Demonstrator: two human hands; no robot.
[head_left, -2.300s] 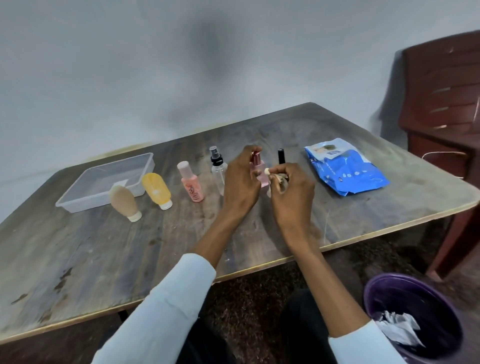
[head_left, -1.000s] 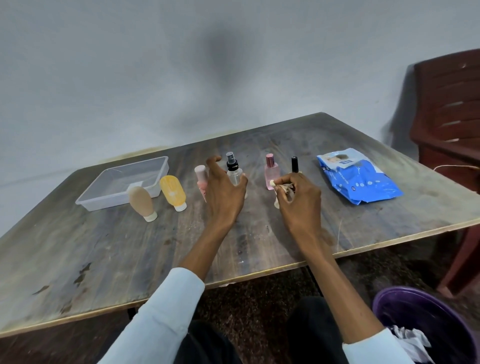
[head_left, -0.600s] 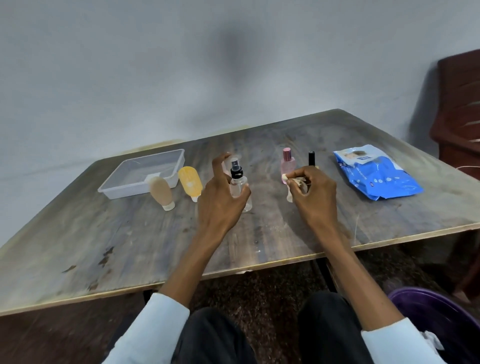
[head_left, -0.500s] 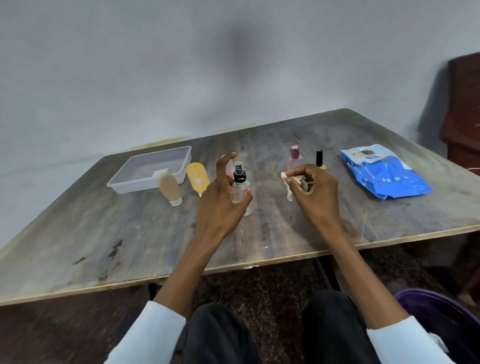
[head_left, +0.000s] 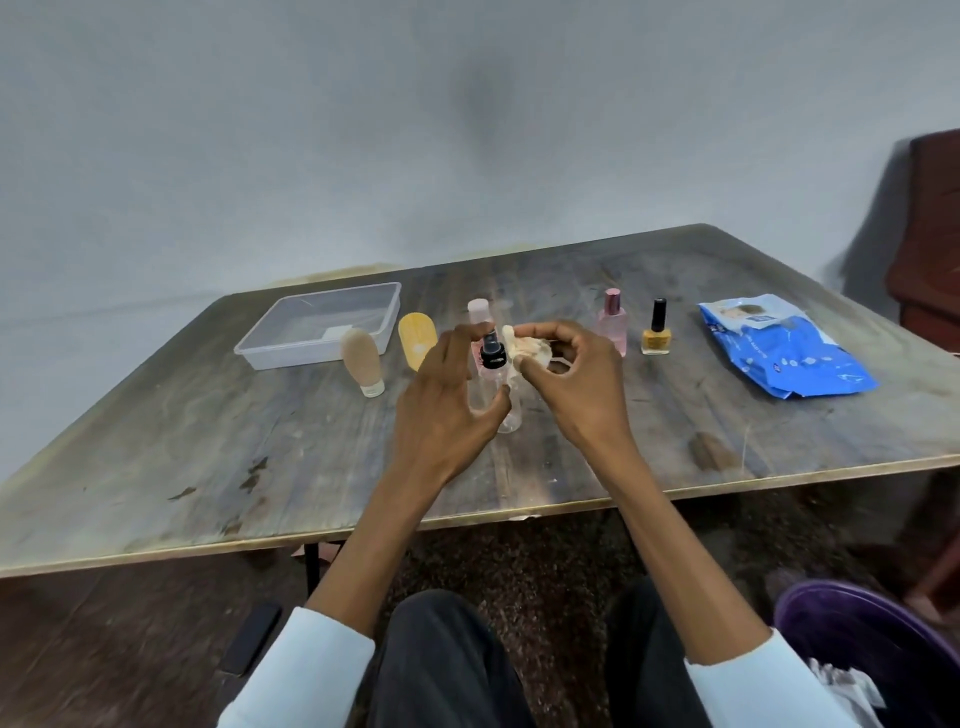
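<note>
Clear spray bottle (head_left: 501, 400): upright, clasped by left hand (head_left: 441, 410). Crumpled wipe (head_left: 527, 351): pinched in right hand (head_left: 576, 384) fingertips, just beside the nozzle.

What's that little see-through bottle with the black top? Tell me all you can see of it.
The spray bottle is small, seemingly clear plastic, with a black pump head. It stands roughly upright above the table; whether its base touches the wood is unclear. The left hand holds it, thumb across the front. The right hand holds a crumpled beige wipe close against the head.
</note>
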